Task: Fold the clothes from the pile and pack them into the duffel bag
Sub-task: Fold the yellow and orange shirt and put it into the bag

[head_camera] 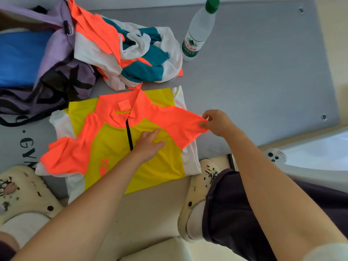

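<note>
A yellow, orange and white zip-neck shirt (113, 144) lies spread flat on the grey mat in front of me. My left hand (148, 143) rests palm down on its yellow chest, fingers apart. My right hand (216, 122) pinches the end of the shirt's orange right sleeve and holds it slightly raised. Behind the shirt lies a crumpled pile of orange, white and teal clothes (131, 53). At the far left the purple duffel bag (56, 72) lies open, with something blue (20, 57) inside.
A clear water bottle with a green cap (199, 31) stands behind the pile on the grey mat (263, 72). My feet in cream clogs (24, 191) (199, 194) flank the shirt's near edge. A white object (310, 155) lies at the right.
</note>
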Demonstrator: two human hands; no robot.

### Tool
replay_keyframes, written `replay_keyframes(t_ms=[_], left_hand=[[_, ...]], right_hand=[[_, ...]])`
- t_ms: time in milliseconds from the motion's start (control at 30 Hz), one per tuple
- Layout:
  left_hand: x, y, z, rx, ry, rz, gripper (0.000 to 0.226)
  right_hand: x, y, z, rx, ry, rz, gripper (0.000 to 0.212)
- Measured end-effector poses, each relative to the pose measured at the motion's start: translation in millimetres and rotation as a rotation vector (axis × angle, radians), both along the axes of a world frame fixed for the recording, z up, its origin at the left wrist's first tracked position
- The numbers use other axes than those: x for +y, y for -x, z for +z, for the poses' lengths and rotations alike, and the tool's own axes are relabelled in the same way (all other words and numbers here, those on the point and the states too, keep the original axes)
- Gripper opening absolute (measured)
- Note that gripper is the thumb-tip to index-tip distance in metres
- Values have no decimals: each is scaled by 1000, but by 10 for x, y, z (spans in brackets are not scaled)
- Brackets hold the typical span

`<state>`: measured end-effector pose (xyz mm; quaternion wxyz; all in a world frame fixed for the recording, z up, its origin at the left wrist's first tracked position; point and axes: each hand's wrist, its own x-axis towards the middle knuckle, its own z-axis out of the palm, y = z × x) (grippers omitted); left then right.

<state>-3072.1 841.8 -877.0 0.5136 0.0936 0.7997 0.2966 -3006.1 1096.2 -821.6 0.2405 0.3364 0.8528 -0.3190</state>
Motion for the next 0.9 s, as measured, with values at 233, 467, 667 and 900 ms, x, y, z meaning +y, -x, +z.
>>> replay_keyframes(t_ms=[233, 467, 667, 900], left_hand=[[42, -32, -155, 79, 56, -1, 58], [36, -33, -160, 49, 24, 52, 57], [45, -46, -99, 57, 15, 59, 61], [41, 6, 224, -287, -203, 391, 43]], right_hand=[[69, 20, 110, -200, -327, 275, 10], [-249, 181, 9, 28, -47, 222, 45], [-147, 75, -51, -245, -251, 315, 19], [-518, 362, 168, -399, 730, -169, 38]])
